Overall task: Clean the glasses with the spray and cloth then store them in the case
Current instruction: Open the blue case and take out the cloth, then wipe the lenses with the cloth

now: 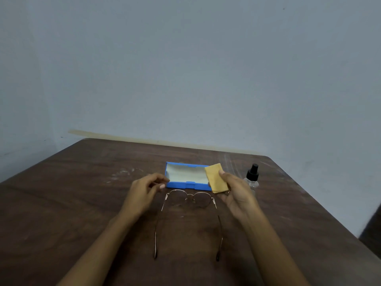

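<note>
The glasses [188,200] lay on the table [82,203], temples unfolded toward the person and lenses on the far side. Beside the left lens the left hand [144,191] hovered, its grip loose, fingers lightly curled round nothing. The right hand [235,190] had its grip pinched on the yellow cloth [215,177], thumb on top. Just beyond lay the blue case [185,185], open, and the spray bottle [252,178] stood upright to its right.

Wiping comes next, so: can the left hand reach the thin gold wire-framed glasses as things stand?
Probably yes: the left hand, holding nothing, is right beside the thin wire-framed glasses, with nothing between them.
</note>
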Action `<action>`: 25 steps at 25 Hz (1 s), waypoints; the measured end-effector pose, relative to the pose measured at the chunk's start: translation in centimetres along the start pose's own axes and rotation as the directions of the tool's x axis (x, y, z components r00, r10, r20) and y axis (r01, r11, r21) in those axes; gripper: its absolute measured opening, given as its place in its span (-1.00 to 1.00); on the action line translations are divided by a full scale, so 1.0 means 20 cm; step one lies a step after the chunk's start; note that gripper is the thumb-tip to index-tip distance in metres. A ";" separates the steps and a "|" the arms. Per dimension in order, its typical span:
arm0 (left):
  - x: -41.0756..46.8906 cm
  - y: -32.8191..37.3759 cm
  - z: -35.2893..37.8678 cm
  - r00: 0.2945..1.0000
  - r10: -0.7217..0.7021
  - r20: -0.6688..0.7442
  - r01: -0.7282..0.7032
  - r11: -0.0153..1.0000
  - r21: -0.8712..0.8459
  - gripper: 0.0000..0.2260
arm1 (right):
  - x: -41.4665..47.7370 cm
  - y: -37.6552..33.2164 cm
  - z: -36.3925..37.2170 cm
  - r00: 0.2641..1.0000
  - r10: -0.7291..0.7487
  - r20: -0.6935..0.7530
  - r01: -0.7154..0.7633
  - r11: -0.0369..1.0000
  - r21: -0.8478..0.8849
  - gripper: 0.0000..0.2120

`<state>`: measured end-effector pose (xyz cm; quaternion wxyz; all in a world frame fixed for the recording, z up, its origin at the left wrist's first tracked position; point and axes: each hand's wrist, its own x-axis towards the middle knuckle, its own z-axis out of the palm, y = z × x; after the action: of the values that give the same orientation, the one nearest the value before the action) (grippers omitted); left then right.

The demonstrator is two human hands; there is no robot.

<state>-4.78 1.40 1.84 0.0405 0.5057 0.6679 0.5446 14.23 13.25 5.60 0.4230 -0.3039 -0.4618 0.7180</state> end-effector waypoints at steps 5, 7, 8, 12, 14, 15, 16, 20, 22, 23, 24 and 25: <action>-0.06 -0.09 -0.02 0.989 0.115 0.090 -0.128 0.978 0.167 -0.65 | -0.04 0.06 -0.06 0.987 -0.148 -0.064 0.147 0.989 -0.023 -0.86; -0.07 -0.10 -0.02 0.986 0.134 0.103 -0.150 0.974 0.168 -0.64 | -0.08 0.07 -0.08 0.980 -0.180 -0.088 0.175 0.983 -0.058 -0.84; -0.07 -0.10 -0.02 0.983 0.151 0.108 -0.168 0.971 0.168 -0.64 | -0.09 0.08 -0.10 0.977 -0.191 -0.095 0.183 0.979 -0.088 -0.83; -0.09 -0.08 -0.01 0.971 0.205 0.120 -0.224 0.959 0.175 -0.67 | -0.12 0.08 -0.13 0.986 -0.146 -0.077 0.122 0.960 -0.250 -0.85; -0.09 -0.08 -0.01 0.969 0.211 0.127 -0.232 0.957 0.174 -0.73 | -0.12 0.09 -0.12 0.997 -0.062 -0.049 0.048 0.968 -0.248 -0.87; -0.09 -0.08 -0.01 0.968 0.212 0.133 -0.234 0.956 0.178 -0.76 | -0.11 0.10 -0.12 0.999 -0.030 -0.037 0.020 0.973 -0.231 -0.88; -0.09 -0.08 -0.01 0.967 0.215 0.140 -0.238 0.954 0.181 -0.79 | -0.11 0.10 -0.12 0.999 -0.012 -0.030 0.005 0.977 -0.212 -0.88; -0.09 -0.08 -0.01 0.966 0.233 0.116 -0.251 0.950 0.183 -0.80 | -0.10 0.10 -0.12 1.000 -0.011 -0.010 0.009 0.988 -0.152 -0.87; -0.08 -0.08 -0.01 0.967 0.241 0.087 -0.253 0.951 0.180 -0.81 | -0.10 0.10 -0.12 1.000 -0.013 -0.006 0.012 0.991 -0.131 -0.86; -0.08 -0.08 -0.01 0.968 0.243 0.069 -0.251 0.952 0.174 -0.82 | -0.10 0.10 -0.12 1.000 -0.015 -0.007 0.014 0.993 -0.117 -0.86; -0.08 -0.08 0.00 0.968 0.247 0.049 -0.252 0.953 0.167 -0.83 | -0.10 0.10 -0.12 1.000 -0.017 -0.007 0.017 0.995 -0.097 -0.86; -0.08 -0.08 0.00 0.967 0.254 0.029 -0.256 0.953 0.161 -0.85 | -0.10 0.10 -0.12 1.000 -0.018 -0.005 0.018 0.997 -0.069 -0.86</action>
<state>-5.00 0.36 -0.25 -0.0692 0.5914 0.6393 0.4866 16.41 12.09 2.98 0.4200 -0.3160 -0.4879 0.6969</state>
